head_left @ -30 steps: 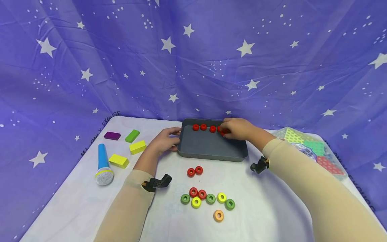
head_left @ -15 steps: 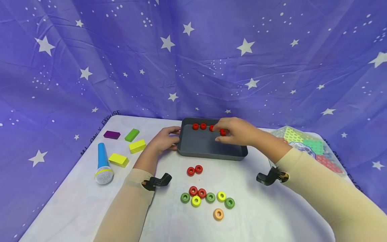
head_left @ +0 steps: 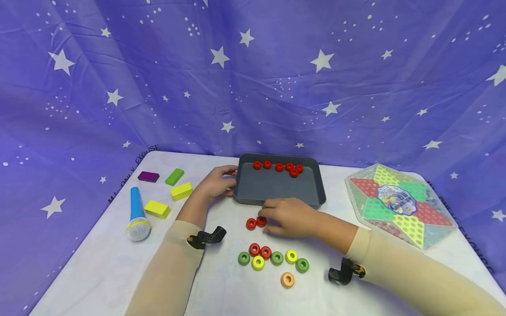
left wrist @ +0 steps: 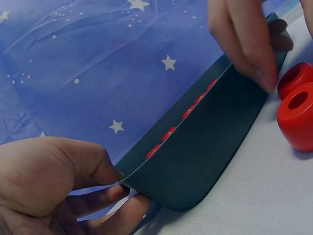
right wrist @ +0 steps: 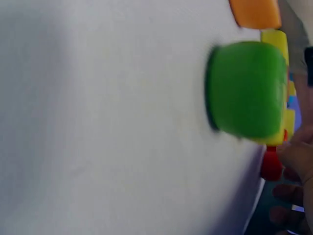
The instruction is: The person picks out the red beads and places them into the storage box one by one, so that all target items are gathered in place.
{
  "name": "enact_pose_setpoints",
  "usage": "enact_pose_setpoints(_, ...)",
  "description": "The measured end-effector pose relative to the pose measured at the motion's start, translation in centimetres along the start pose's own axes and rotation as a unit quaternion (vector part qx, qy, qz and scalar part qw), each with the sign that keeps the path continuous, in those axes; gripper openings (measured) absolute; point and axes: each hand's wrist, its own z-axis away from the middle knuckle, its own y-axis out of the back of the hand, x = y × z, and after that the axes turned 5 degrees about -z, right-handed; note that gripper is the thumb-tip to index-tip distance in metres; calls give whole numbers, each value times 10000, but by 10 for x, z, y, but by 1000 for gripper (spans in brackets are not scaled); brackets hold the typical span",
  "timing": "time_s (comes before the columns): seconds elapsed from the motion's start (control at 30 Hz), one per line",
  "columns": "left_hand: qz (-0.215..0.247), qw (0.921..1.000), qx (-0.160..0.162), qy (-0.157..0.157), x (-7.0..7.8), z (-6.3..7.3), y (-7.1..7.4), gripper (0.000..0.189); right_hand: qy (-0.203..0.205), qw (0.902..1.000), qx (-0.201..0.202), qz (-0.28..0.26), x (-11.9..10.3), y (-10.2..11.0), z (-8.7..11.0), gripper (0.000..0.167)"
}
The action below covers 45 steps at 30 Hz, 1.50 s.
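A dark grey tray [head_left: 278,188] lies at the back of the table, with several red rings [head_left: 279,166] along its far side. My left hand [head_left: 216,182] holds the tray's left edge; the left wrist view has its fingertips on the rim and outer wall. In front of the tray sit two red rings [head_left: 251,224] side by side. My right hand [head_left: 290,217] reaches over the right one [head_left: 261,221], fingers and thumb spread on either side of it. In the left wrist view, the fingertips [left wrist: 264,81] appear apart from the red rings [left wrist: 297,117].
Nearer lie red, green [head_left: 302,265], yellow [head_left: 258,263] and orange [head_left: 287,280] rings. Blocks, including a yellow one [head_left: 157,209], and a blue toy microphone [head_left: 137,215] lie left. A clear hexagonal game box [head_left: 399,204] sits right. A starry purple cloth [head_left: 276,87] hangs behind.
My right hand has let go of a red ring in the tray's right part and moved back toward me, over the rings in front. The left hand stays at the tray.
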Motion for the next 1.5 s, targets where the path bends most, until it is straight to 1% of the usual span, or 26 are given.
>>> enact_pose_setpoints(0.2, 37, 10000, 16, -8, -1, 0, 0, 61, 204, 9997, 90, 97, -4, -9, -4, 29)
enact_pose_setpoints(0.33, 40, 10000, 4, -21, 0, 0, 0, 62, 131, 9999, 95, -58, -5, -6, -2, 28)
enact_pose_setpoints(0.47, 15, 10000, -7, 23, 2, 0, 1, 62, -12, 9989, 121, -461, -3, 7, 2, 29)
enact_pose_setpoints(0.53, -10, 10000, -7, 47, 3, 1, 1, 62, -2, 9977, 174, -654, 2, 15, 4, 29)
enact_pose_setpoints(0.6, -14, 10000, 6, 63, 3, 2, 2, 62, 64, 9968, 255, -750, 8, 23, 5, 29)
enact_pose_setpoints(0.7, -14, 10000, 25, 89, 3, 2, 3, 61, 40, 9963, 260, -822, 17, 35, 6, 28)
enact_pose_setpoints(0.9, 41, 9999, -29, 153, 1, 0, 2, 61, -291, 9950, 132, -945, 39, 56, 8, 27)
enact_pose_setpoints(1.1, 36, 9999, -62, 112, 3, 1, 0, 62, -745, 9897, 137, -1213, 62, 70, 3, 27)
enact_pose_setpoints(1.3, 40, 9999, -25, 140, 2, 0, 0, 61, -1188, 9879, 97, -991, 88, 72, -9, 32)
enact_pose_setpoints(1.5, 53, 9999, -20, 136, 2, 0, 1, 61, -1578, 9838, 125, -840, 113, 64, -23, 31)
